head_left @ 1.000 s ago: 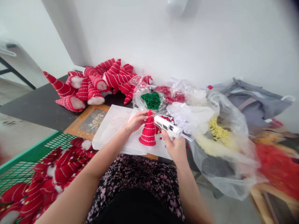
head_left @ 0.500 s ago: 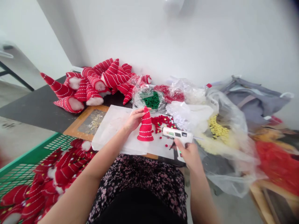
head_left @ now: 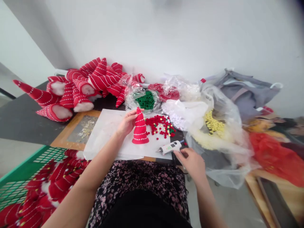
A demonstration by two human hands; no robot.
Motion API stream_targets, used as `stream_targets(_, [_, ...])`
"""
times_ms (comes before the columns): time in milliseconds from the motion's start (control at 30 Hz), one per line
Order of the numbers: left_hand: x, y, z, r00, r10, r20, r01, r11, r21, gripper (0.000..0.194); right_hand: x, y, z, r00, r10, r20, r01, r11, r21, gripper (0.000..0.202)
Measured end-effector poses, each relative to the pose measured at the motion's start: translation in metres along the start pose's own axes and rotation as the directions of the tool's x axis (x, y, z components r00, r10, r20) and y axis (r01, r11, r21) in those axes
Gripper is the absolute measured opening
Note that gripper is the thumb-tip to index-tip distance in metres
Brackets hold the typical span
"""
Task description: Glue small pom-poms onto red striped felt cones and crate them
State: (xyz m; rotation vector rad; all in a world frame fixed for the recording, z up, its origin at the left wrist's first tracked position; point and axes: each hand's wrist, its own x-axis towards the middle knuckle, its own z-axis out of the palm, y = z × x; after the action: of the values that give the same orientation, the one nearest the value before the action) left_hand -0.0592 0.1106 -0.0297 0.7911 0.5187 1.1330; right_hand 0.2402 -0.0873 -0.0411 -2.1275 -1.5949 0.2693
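Observation:
A red cone-shaped hat (head_left: 140, 128) with white dashed stripes stands upright on white paper. My left hand (head_left: 128, 123) pinches it near its pointed top, with the fingers behind the tip. Low over the paper's front right corner, my right hand (head_left: 193, 162) is at the back of a white hot glue gun (head_left: 170, 147), thumb against its body. The gun's handle and some of the fingers are hidden. Its nozzle points left. Small red, yellow, green and white pompoms (head_left: 158, 123) lie scattered just right of the hat.
Stuffed red striped hats (head_left: 95, 79) are piled at the back left. Bags of green pompoms (head_left: 146, 100), white pompoms (head_left: 174, 117) and yellow pompoms (head_left: 213, 123) line the back and right. A green basket (head_left: 23, 167) of decorated hats stands at the lower left.
My right hand has lowered the glue gun from beside the pompoms to the paper's front right corner. The left hand still pinches the hat. The view has shifted a little.

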Motion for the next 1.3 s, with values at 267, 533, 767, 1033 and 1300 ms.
stream_targets(267, [0.001,-0.002,-0.001,1.0,-0.014,0.003,0.014,1.0,0.01,0.044,0.082,-0.045,0.011,0.911,-0.356,0.21,0.347,0.935,0.08,0.021])
stream_targets(533, [0.0,-0.004,-0.002,0.999,-0.045,-0.02,0.045,0.999,-0.016,0.042,0.111,-0.069,0.035,0.824,-0.41,0.392,0.453,0.891,-0.02,0.022])
stream_targets(767, [0.003,-0.011,-0.007,0.995,-0.085,-0.052,0.083,0.996,-0.03,0.043,0.126,-0.055,0.038,0.902,-0.278,0.33,0.121,0.897,0.425,0.009])
stream_targets(1033, [0.003,-0.014,-0.007,0.992,-0.099,-0.083,0.098,0.995,-0.026,0.044,0.136,-0.066,0.039,0.933,-0.173,0.314,-0.144,0.621,0.77,0.033])
stream_targets(1300, [0.003,-0.017,-0.008,0.992,-0.099,-0.079,0.1,0.995,0.006,0.044,0.136,-0.07,0.036,0.929,-0.167,0.331,-0.195,0.539,0.819,0.037])
